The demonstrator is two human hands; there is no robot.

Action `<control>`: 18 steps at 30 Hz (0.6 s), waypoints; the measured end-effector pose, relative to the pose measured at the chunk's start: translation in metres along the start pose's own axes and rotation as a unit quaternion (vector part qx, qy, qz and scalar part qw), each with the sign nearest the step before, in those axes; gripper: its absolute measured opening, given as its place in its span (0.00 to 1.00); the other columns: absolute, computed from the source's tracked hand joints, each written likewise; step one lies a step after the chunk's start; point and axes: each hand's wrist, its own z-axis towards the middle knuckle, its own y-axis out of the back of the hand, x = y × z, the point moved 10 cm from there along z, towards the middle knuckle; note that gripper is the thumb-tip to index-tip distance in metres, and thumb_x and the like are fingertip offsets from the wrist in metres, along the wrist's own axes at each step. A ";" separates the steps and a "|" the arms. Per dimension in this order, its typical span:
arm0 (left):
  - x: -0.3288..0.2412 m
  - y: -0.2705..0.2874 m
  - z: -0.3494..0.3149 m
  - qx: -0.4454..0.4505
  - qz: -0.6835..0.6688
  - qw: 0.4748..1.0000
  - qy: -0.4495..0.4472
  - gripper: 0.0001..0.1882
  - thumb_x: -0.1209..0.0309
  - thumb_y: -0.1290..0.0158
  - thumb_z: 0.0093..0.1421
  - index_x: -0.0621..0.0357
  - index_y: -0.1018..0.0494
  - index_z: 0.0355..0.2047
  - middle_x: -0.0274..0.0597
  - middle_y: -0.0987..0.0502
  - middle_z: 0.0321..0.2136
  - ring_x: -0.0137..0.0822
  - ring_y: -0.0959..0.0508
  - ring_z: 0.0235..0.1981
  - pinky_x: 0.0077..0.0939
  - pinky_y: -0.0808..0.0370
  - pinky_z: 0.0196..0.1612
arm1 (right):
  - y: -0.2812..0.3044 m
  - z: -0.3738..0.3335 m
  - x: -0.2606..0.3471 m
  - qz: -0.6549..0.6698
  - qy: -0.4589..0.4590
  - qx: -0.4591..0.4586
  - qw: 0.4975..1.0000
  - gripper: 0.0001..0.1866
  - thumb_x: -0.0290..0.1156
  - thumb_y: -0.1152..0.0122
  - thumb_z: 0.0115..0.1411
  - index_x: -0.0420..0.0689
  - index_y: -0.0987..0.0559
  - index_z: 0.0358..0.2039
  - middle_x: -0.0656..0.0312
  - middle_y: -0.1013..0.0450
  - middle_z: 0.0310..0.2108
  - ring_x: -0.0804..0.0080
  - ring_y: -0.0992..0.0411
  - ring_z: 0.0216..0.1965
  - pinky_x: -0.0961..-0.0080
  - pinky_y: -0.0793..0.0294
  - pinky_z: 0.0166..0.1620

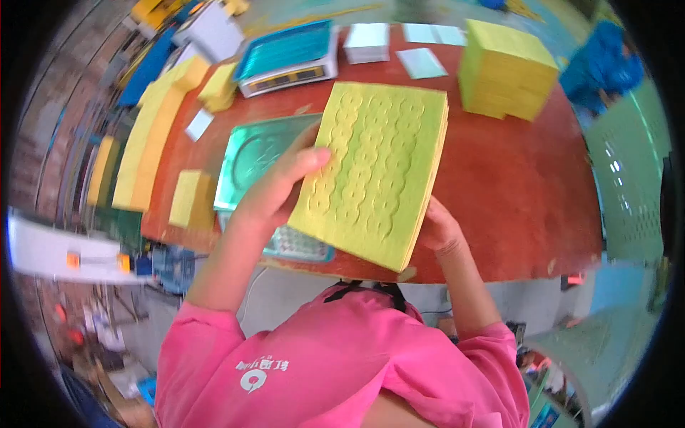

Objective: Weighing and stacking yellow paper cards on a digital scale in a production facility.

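Observation:
Both my hands hold a thick stack of yellow paper sheets (374, 167) in the air over the table's front. Rows of scalloped round shapes are pressed into its top sheet, and the stack is tilted with that face turned up toward me. My left hand (275, 182) grips the left edge, thumb on the face and the other fingers mostly hidden behind. At the lower right edge is my right hand (439, 227), its fingers partly hidden by the stack. Beneath and left of the stack is a scale with a shiny metal plate (232, 157) and a keypad (303, 246).
The red-brown table (528, 185) bears a tall yellow paper block (506, 71) at the back right. A second scale (289, 78) and a white paper stack (367, 46) stand at the back. A small yellow stack (191, 200) and a long yellow row (146, 143) lie left.

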 end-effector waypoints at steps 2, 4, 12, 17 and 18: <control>-0.011 0.021 -0.017 0.003 -0.056 0.998 0.014 0.34 0.59 0.49 0.64 0.61 0.44 0.67 0.46 0.31 0.59 0.35 0.29 0.59 0.32 0.30 0.59 | -0.022 0.024 -0.003 -0.002 0.006 0.033 0.999 0.43 0.50 0.31 0.54 0.37 0.36 0.62 0.56 0.30 0.58 0.64 0.30 0.57 0.64 0.30 0.60; -0.010 0.052 -0.041 -0.081 -0.086 0.993 0.009 0.28 0.59 0.51 0.66 0.60 0.38 0.63 0.44 0.27 0.55 0.32 0.25 0.55 0.32 0.27 0.56 | -0.026 0.045 -0.022 -0.011 -0.030 0.035 0.999 0.42 0.50 0.32 0.55 0.37 0.36 0.62 0.56 0.30 0.58 0.63 0.30 0.57 0.63 0.30 0.60; 0.015 0.046 -0.044 0.027 -0.109 0.993 -0.040 0.35 0.55 0.47 0.63 0.60 0.41 0.65 0.45 0.29 0.57 0.36 0.27 0.56 0.33 0.28 0.57 | -0.015 0.028 -0.023 0.009 0.043 -0.009 0.999 0.30 0.45 0.46 0.66 0.41 0.35 0.63 0.55 0.31 0.60 0.60 0.30 0.58 0.57 0.28 0.58; 0.074 0.004 0.002 0.076 -0.122 0.990 -0.011 0.31 0.56 0.45 0.61 0.59 0.36 0.60 0.42 0.24 0.51 0.32 0.23 0.50 0.32 0.24 0.53 | 0.080 -0.016 -0.019 0.030 0.052 -0.138 0.989 0.30 0.45 0.45 0.66 0.42 0.34 0.63 0.55 0.30 0.59 0.59 0.29 0.57 0.57 0.27 0.58; 0.090 -0.005 0.016 0.107 -0.171 0.979 0.018 0.30 0.57 0.45 0.61 0.59 0.35 0.59 0.42 0.23 0.50 0.33 0.22 0.50 0.33 0.25 0.54 | 0.101 -0.042 -0.011 0.038 0.067 -0.181 0.980 0.30 0.45 0.45 0.66 0.42 0.34 0.63 0.55 0.30 0.59 0.59 0.29 0.57 0.57 0.27 0.57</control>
